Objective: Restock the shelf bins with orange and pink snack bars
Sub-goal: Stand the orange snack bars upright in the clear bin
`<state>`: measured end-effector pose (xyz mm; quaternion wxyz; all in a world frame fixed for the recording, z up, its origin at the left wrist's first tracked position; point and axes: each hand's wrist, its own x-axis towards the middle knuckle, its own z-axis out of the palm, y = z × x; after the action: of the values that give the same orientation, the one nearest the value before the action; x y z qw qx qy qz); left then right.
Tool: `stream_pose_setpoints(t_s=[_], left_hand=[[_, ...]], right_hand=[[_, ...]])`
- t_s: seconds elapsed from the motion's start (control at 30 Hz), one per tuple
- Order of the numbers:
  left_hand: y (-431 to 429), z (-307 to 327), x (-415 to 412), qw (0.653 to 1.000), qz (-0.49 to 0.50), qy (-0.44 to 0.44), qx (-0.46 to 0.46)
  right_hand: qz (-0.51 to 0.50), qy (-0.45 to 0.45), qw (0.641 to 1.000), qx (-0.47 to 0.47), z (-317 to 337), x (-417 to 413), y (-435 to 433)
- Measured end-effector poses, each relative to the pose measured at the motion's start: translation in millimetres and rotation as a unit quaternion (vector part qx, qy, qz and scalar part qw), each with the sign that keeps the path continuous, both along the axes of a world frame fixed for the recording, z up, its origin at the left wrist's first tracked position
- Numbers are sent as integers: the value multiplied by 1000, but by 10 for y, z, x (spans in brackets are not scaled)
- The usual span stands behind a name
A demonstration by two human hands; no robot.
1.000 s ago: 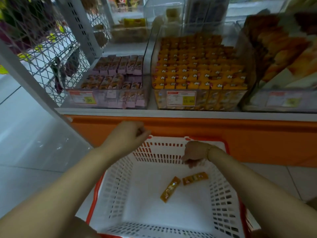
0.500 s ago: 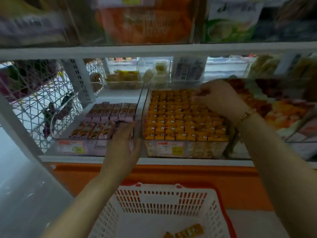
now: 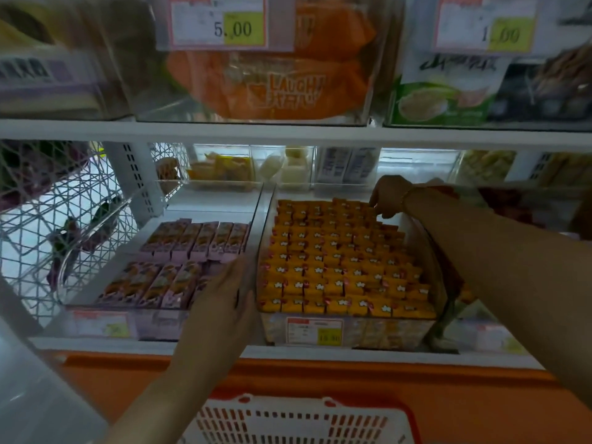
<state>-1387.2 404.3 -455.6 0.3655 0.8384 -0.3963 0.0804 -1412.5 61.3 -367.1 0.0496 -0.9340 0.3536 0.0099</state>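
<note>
a: your left hand [image 3: 221, 302] lies at the front right corner of the pink bin [image 3: 150, 322]. its fingers are stretched flat against the pink bars [image 3: 179, 261], and nothing is plainly gripped there.

b: and your right hand [image 3: 387, 197] is at the back right corner of the orange bin [image 3: 384, 331], fingers curled down onto the orange bars [image 3: 339, 270]. whether they pinch a bar or only tuck one in, i cannot tell.

a: the risk on that side, i'd judge: the orange bars stand packed edge to edge, nearly level with the rim. force another in and you could pop up its neighbours or tip a row.

b: your right forearm [image 3: 480, 251] also crosses that bin's right wall. drag it back low and you may rake the right-hand column loose.

a: on the left, the front pink row sits close to the lip. pull back carelessly and a bar could drop off the front toward the basket [image 3: 298, 411].

b: room: the upper shelf [image 3: 288, 134] hangs over both bins, so lift only a little and withdraw straight toward yourself.

a: the pink bin shows white floor behind its back row, so there is space to fill. the orange bin shows almost none.

b: the two bins stand just beside each other between your hands; keep each hand in its own.
</note>
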Motion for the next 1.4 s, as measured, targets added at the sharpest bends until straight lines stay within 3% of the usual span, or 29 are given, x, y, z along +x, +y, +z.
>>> stream_pose_setpoints(t_s=[0.13,0.33,0.43,0.57,0.63,0.7,0.8,0.9,1.0,1.1,1.17,1.27,1.4], left_hand=[[5,2,14,1000,1,0,-10],[9,-7,5,999,-14,28,-29],[9,37,-52,999,-23,24,-26],[57,177,-226,999,-35,4,3],[79,250,-326,999,-50,14,-13],[89,333,-462,993,-69,70,-59],[133,393,-593,939,-111,275,-172],[239,400,-614,916,-92,352,-169],[320,449,-606,877,-74,420,-222],[357,487,-586,862,-74,442,-235],[366,478,-571,876,-76,426,-214],[363,443,-551,889,-80,415,-179],[343,415,-590,894,-109,421,-110]], right_hand=[[9,48,998,-36,-142,79,-21],[28,6,997,-78,-59,-10,40],[34,-55,987,-146,9,-143,259],[113,-95,948,-281,-17,-408,830],[150,-207,926,-279,-50,-604,1134],[156,-357,901,-191,-55,-831,1442],[118,-463,873,100,-78,-1072,1786],[84,-471,801,360,-36,-1135,1933],[56,-446,725,521,16,-1140,1960],[31,-422,646,635,41,-1156,1944],[19,-409,613,676,36,-1194,1908],[10,-392,595,701,-2,-1269,1829],[2,-367,600,711,-63,-1344,1700]])
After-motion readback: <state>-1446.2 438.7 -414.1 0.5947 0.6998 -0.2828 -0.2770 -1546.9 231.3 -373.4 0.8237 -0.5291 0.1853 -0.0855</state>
